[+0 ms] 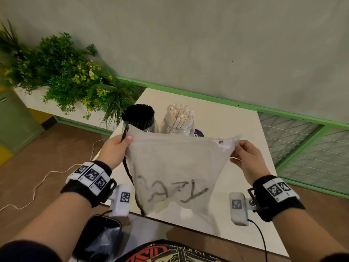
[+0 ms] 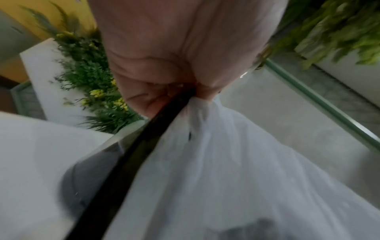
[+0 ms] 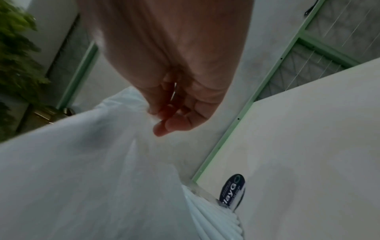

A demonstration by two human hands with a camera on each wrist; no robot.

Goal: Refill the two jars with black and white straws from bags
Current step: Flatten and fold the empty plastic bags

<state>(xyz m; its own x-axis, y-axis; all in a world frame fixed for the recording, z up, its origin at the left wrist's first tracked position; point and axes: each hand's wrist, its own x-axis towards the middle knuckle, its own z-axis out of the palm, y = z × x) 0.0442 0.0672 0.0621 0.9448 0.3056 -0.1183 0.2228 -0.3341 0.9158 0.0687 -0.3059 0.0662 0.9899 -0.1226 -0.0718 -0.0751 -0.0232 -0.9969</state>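
The translucent plastic bag [image 1: 175, 173] hangs stretched over the table [image 1: 236, 129] just in front of both full straw jars, left hand [image 1: 115, 148] pinching one top corner plus a black straw [image 1: 125, 133], right hand [image 1: 245, 157] pinching the other, probably so it stays spread flat.

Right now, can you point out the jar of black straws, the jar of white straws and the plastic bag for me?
jar of black straws [image 1: 138, 115], head view: on the straw tops.
jar of white straws [image 1: 180, 115], head view: on the straw bundle.
plastic bag [image 1: 177, 167], head view: on its front face.
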